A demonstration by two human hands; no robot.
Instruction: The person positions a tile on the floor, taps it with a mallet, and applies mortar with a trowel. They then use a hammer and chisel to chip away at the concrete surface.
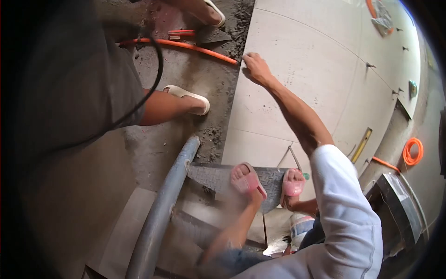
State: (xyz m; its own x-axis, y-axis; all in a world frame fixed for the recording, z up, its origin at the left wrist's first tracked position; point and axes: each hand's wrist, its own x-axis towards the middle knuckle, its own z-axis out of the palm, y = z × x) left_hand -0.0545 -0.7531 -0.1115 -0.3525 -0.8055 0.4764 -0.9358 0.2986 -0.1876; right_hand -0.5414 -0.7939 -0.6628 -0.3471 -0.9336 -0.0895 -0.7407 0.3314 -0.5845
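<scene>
My right hand (258, 69) reaches out over the large pale floor tiles (288, 102), its fingers curled at their left edge. What the fingers hold, if anything, I cannot tell. Just left of the fingertips ends an orange flexible pipe (200, 49), which lies across the rough floor. My left hand is not in view. My feet, in pink slides (251, 181), rest on a checkered steel plate (213, 174) at the near end of the tiles.
Another person in grey clothing (107, 69) stands close on the left, wearing cream sandals (200, 103). A thick grey metal pipe (165, 204) slants up beside me. Farther right are a yellow spirit level (362, 145), an orange coil (420, 151) and a bucket (299, 225) below.
</scene>
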